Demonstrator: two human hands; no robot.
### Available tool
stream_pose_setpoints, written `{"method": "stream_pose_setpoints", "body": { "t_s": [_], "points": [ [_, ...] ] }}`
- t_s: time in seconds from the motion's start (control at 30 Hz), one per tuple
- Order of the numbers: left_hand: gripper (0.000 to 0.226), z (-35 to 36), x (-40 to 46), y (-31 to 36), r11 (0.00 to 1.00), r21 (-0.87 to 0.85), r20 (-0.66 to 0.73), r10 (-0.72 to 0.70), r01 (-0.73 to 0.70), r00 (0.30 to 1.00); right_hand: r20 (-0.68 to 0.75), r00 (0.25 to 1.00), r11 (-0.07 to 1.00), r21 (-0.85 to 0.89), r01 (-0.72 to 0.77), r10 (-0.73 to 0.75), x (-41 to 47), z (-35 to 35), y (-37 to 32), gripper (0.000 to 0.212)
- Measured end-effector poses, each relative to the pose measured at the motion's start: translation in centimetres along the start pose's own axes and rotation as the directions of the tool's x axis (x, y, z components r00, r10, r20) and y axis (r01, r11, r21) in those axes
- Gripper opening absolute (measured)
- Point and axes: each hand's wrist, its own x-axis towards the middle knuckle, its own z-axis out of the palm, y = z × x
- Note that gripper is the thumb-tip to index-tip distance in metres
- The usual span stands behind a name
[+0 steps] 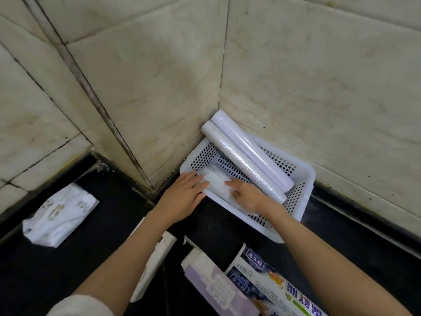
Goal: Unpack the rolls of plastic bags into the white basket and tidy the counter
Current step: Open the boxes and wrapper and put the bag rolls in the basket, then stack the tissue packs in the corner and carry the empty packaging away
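Observation:
A white perforated basket (305,179) stands on the black counter, pushed into the tiled corner. Two long pale rolls of plastic bags (252,156) lie in it side by side, their far ends sticking out over the rim. A flat white pack of bags (216,182) lies in the basket's near left part. My left hand (182,197) rests on the basket's left rim with its fingers on the pack. My right hand (248,195) presses on the pack from the right, fingers spread flat.
A white soft packet (60,215) lies on the counter at the left. Opened cartons lie near me: a white one (157,258) under my left forearm, a purple-white one (216,283) and a printed blue one (273,281). Tiled walls close off the corner.

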Motion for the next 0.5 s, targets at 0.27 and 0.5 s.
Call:
{"method": "stream_pose_setpoints", "body": {
  "t_s": [0.27,0.5],
  "points": [
    [0.041,-4.5,-4.3,3.3,0.972,-0.180,0.046,-0.148,0.154,0.988,-0.207,0.972,0.989,0.073,0.127,-0.109,-7.4,-0.4,-4.6,0.037],
    [0.038,-3.7,-15.3,5.4,0.886,-0.310,-0.103,-0.392,0.345,0.914,-0.229,0.953,0.974,0.062,0.218,-0.198,-13.3,4.5,-7.7,0.037]
  ]
}}
